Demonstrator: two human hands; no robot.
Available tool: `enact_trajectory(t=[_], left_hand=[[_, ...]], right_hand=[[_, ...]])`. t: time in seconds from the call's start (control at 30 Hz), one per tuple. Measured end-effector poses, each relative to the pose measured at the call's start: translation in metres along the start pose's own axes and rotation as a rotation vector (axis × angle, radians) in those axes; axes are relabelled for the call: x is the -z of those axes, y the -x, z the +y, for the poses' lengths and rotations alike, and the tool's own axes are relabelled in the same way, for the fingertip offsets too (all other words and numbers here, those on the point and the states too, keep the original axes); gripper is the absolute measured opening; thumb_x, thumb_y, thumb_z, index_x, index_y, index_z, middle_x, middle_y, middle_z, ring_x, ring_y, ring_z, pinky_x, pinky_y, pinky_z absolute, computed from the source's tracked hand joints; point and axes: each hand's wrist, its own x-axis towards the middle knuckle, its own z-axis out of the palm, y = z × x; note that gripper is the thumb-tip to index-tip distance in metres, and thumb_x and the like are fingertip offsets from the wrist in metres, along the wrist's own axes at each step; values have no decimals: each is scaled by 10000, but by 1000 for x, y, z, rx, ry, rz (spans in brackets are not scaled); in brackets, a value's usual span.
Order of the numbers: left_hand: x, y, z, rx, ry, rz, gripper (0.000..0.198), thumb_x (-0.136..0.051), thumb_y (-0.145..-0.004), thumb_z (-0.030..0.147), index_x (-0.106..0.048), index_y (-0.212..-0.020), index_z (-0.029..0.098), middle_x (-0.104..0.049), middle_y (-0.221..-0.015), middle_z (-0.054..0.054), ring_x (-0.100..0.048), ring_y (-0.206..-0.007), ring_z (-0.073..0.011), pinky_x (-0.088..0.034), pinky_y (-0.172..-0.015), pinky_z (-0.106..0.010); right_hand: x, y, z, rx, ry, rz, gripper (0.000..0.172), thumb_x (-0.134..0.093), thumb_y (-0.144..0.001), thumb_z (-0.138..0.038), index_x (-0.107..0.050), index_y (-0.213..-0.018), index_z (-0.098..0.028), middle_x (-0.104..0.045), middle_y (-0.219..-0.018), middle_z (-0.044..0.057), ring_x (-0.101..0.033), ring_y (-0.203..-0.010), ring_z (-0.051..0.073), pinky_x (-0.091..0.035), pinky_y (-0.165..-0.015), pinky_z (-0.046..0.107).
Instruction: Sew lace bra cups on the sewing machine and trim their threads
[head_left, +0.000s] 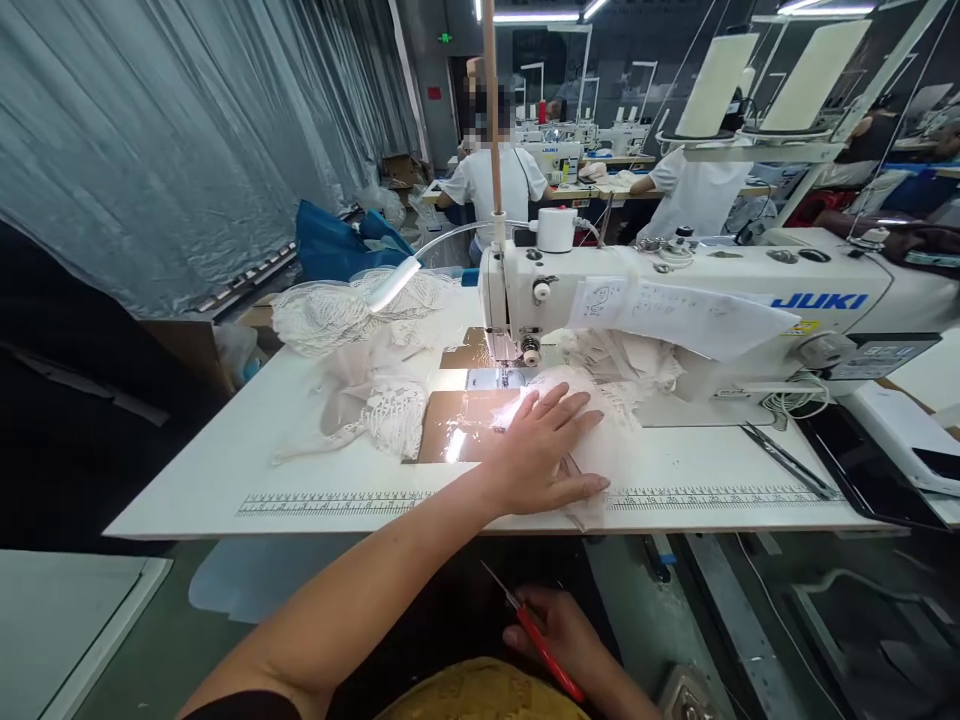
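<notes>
My left hand lies flat with fingers spread on a piece of pale lace fabric on the white sewing table, just in front of the needle of the white JUKI sewing machine. My right hand is low, below the table edge near my lap, closed around a red-handled thread snip whose thin tip points up and left. More lace pieces are heaped to the left of the machine.
A gooseneck lamp shines on the needle area. A paper sheet hangs on the machine. Tweezers and a dark phone lie at the right. Other people sit at machines behind. A grey curtain hangs left.
</notes>
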Motion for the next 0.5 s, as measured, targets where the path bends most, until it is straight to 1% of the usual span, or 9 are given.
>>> enact_trajectory(t=[0.07,0.13,0.2,0.27,0.33,0.37,0.43,0.47,0.5], left_hand=[[5,18,-1,1,11,65,690,-562,-855,586,-434,-1395,175,-395,-1489,-153,-250,-1424,-362,-207,-1145,-599],[10,40,-5,-6,19,137,625,-590,-852,540,-487,-1347,172,-463,-1435,-157,-313,-1398,-350,-262,-1138,-560],[17,63,-15,12,13,222,529,-607,-856,474,-539,-1284,172,-532,-1361,-153,-405,-1344,-320,-341,-1112,-497],[29,84,-31,90,-31,321,418,-593,-871,397,-575,-1218,165,-590,-1274,-144,-502,-1254,-282,-414,-1062,-438],[45,103,-52,253,-109,399,338,-561,-884,351,-597,-1157,156,-624,-1201,-130,-554,-1171,-258,-448,-1023,-410],[54,112,-63,365,-152,414,318,-545,-888,346,-602,-1137,156,-628,-1187,-120,-560,-1151,-254,-450,-1016,-402],[73,129,-87,608,-212,393,326,-525,-885,352,-595,-1142,164,-602,-1229,-105,-552,-1147,-252,-452,-1001,-383],[82,137,-98,715,-227,378,345,-512,-883,352,-581,-1167,169,-573,-1272,-101,-546,-1149,-253,-459,-981,-373],[90,145,-109,791,-236,371,368,-496,-882,348,-563,-1196,169,-547,-1304,-104,-544,-1142,-257,-467,-953,-368]], right_hand=[[-2,-1,2,7,20,-8,140,-649,-746,-298,-600,-739,-167,-428,-630,-56,-365,-615,101,-266,-548,217],[-5,-2,5,7,51,-10,153,-646,-749,-312,-635,-795,-167,-466,-644,-46,-406,-627,114,-300,-567,219],[-6,-3,9,6,95,-10,231,-640,-761,-363,-665,-882,-167,-534,-679,-26,-469,-658,140,-352,-609,230],[-6,-5,10,16,128,-32,341,-617,-782,-447,-679,-964,-164,-596,-723,1,-525,-697,173,-395,-648,247],[-6,-5,8,34,137,-76,426,-588,-796,-524,-686,-1008,-167,-634,-753,24,-564,-741,202,-423,-677,260],[-6,-5,7,40,134,-96,454,-579,-798,-553,-690,-1017,-172,-645,-759,30,-578,-763,214,-434,-692,264],[-6,-6,6,40,126,-123,491,-569,-794,-597,-700,-1024,-184,-658,-756,37,-594,-798,233,-449,-721,275],[-6,-6,7,35,124,-130,505,-567,-790,-611,-704,-1032,-190,-663,-755,41,-600,-807,240,-454,-731,280],[-7,-7,9,29,124,-135,521,-567,-785,-622,-705,-1048,-194,-671,-768,46,-604,-817,247,-459,-737,286]])
